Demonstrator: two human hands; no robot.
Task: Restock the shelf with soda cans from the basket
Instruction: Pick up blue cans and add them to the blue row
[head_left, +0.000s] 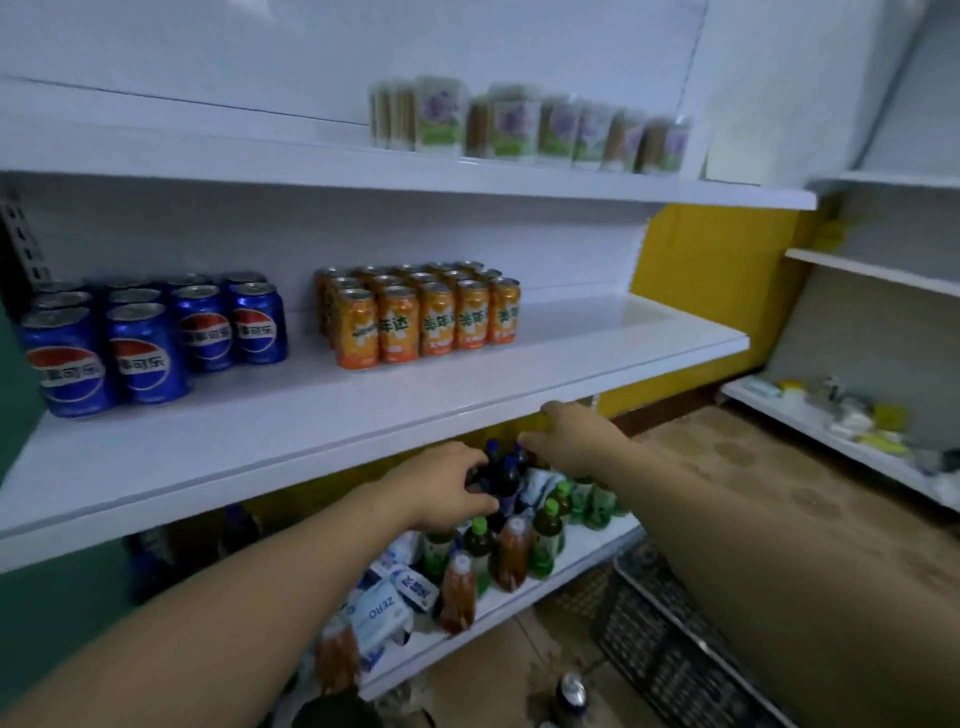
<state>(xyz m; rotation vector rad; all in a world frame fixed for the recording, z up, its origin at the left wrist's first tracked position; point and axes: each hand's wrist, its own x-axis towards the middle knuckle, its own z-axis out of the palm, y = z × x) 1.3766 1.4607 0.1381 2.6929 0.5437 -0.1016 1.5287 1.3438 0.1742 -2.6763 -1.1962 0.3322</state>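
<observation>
Blue soda cans (150, 332) stand in rows at the left of the white middle shelf (363, 410). Orange soda cans (421, 312) form a block at its centre. Both my hands reach under that shelf to the lower shelf (587, 551). My left hand (447, 488) curls its fingers round a dark bottle with a blue cap (506, 480). My right hand (566, 436) stretches its fingers toward the same bottles, just below the middle shelf's front edge, and holds nothing that I can see. A dark plastic basket (675, 649) sits on the floor at the lower right. A single can (571, 691) stands on the floor beside it.
Green and amber drink bottles (519, 545) and white packs (384, 608) crowd the lower shelf. Cartons (524, 130) line the top shelf. A second white shelf unit (841, 421) with small items stands at the right, across a brown floor.
</observation>
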